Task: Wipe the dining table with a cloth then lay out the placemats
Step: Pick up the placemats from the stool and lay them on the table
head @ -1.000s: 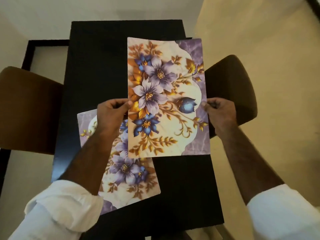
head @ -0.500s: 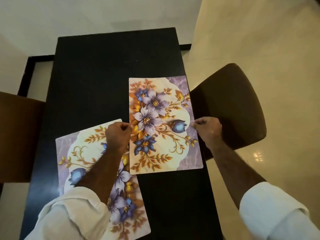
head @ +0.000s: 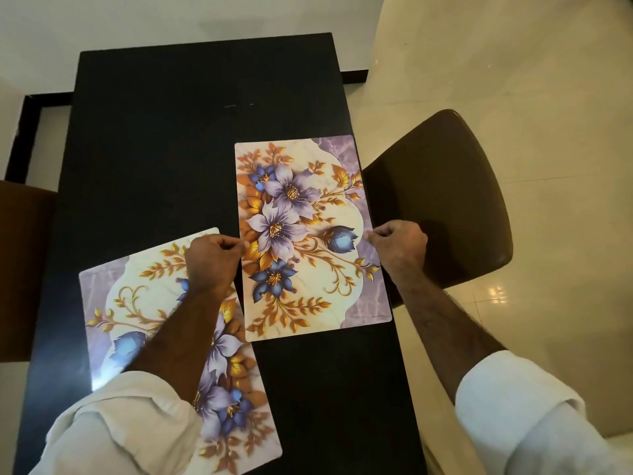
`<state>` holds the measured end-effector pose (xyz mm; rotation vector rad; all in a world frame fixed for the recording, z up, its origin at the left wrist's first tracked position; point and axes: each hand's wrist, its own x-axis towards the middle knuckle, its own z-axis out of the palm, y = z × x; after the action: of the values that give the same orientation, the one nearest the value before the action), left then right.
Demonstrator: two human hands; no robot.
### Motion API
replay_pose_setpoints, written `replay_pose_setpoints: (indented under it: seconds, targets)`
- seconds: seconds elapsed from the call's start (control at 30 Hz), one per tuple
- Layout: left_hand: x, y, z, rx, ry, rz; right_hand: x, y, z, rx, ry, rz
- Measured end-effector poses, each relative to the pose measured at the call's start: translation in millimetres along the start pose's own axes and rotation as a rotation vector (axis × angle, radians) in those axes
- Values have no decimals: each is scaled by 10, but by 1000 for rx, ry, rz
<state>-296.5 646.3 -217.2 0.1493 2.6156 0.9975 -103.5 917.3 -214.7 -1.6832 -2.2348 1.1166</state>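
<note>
The dining table (head: 164, 138) is a dark rectangle filling the centre of the view, with its far half bare. A brown chair (head: 442, 200) stands at 3 o'clock against the table's right edge; part of another shows at 9 o'clock.

Two floral placemats are on the table. The right placemat (head: 308, 234) lies flat, long side along the right table edge, facing the chair. The near-left placemat (head: 144, 310) lies at 7 o'clock, skewed to the table edges, partly under the left forearm.

The left hand (head: 214, 262) pinches the right placemat's left edge; the right hand (head: 399, 248) pinches its right edge. Both fingers are curled on the mat.

Procedure, as judged: square this mat parallel to the table edge, centre it on the chair, press flat, then let go. Straighten the skewed mat next. No cloth is visible.
</note>
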Motion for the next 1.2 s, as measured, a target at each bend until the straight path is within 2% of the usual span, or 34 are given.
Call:
replay_pose_setpoints:
  seconds: [0.6, 0.9, 1.0, 1.1, 1.2]
  targets:
    - [-15, -12, 51, 38, 35, 28, -2, 38, 7, 21, 12, 13]
    - [18, -22, 52, 74, 68, 5, 19, -16, 9, -107, 17, 18]
    - [7, -23, 44, 34, 62, 1, -5, -32, 15, -112, 29, 16]
    - [-96, 14, -91, -134, 63, -7, -135, -71, -55, -43, 67, -2]
    - [-363, -118, -565, -231, 196, -10, -536, -105, -119, 24, 81, -44]
